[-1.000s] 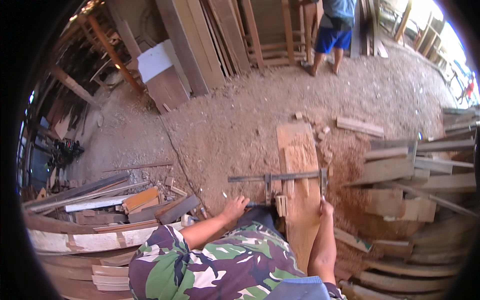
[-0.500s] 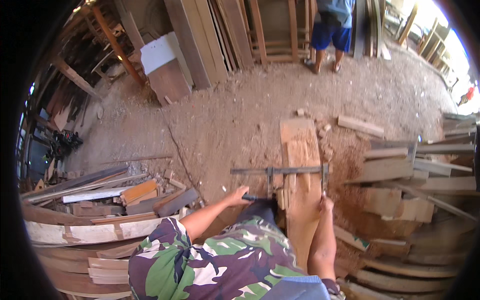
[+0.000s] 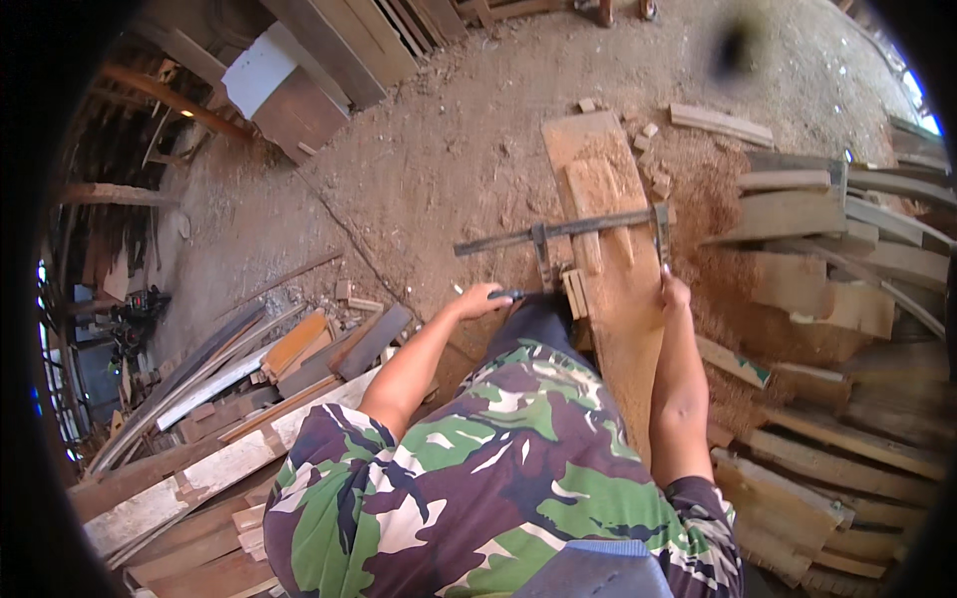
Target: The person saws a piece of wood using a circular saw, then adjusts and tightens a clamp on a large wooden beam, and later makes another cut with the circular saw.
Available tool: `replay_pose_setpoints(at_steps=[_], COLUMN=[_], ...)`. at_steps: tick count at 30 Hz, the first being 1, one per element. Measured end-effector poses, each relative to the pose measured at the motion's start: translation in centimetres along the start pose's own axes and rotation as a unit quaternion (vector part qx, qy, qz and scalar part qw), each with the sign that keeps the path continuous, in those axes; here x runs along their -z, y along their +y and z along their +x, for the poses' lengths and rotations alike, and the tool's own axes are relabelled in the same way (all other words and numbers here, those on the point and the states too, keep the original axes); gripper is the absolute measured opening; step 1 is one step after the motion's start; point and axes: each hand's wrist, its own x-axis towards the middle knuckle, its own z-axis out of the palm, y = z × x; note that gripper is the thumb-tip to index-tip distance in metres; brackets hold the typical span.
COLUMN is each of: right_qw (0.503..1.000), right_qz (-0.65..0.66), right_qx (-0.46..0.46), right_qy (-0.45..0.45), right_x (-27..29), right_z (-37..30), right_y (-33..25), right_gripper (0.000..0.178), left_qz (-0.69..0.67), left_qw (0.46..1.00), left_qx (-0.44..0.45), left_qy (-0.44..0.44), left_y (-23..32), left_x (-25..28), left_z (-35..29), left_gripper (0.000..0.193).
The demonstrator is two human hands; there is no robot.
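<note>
A long metal bar clamp (image 3: pixel 503 240) lies across a wide wooden plank (image 3: pixel 628 329) in front of me. My left hand (image 3: pixel 480 302) is closed around the dark handle (image 3: pixel 511 295) of the clamp's screw, left of the plank. Small wood blocks (image 3: pixel 574 295) sit between the screw end and the plank's left edge. At the opposite edge, my right hand (image 3: pixel 676 291) has its fingers closed at the lower end of the clamp's fixed jaw (image 3: pixel 661 239). Narrow shaped wood pieces (image 3: pixel 581 204) rest on top of the plank, dusted with sawdust.
Stacked boards (image 3: pixel 797 219) and offcuts fill the right side. More planks and a whitish beam (image 3: pixel 229 466) lie at my left. Small scraps (image 3: pixel 648 137) and a short batten (image 3: pixel 720 124) are on the dusty ground beyond. Panels (image 3: pixel 329 50) lean far left; a person's feet (image 3: pixel 606 12) show at the top.
My view has tilted down and turned, so plank, clamp and hands appear higher in the picture. Both hands keep the same places on the clamp. The other person is mostly out of view.
</note>
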Motion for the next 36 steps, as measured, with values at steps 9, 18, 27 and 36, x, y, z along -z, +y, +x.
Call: replay_pose_setpoints(at_steps=[9,18,27,36], right_qw=[0.977,0.983,0.980,0.981], right_qz=[0.207,0.151,0.174,0.173], right_qx=[0.027,0.038,0.031,0.039], right_qy=[-0.050,-0.099,-0.091,-0.077], right_x=[0.1,0.1,-0.5,0.1], right_z=[5.2,-1.2,-1.2,0.7], right_y=[3.3,-0.6,-1.0,0.0], right_gripper=[0.040,0.050,0.043,0.034], left_qz=[0.128,0.122,0.159,0.213], left_qw=[0.969,0.991,0.984,0.963], left_qx=[-0.137,0.015,-0.060,-0.072], left_qy=[0.160,0.045,0.045,0.147], left_y=[2.2,2.9,0.9,1.8], left_x=[-1.0,-0.5,0.1,-1.9], left_z=[0.9,-0.6,0.3,1.4], left_gripper=[0.048,0.049,0.044,0.046])
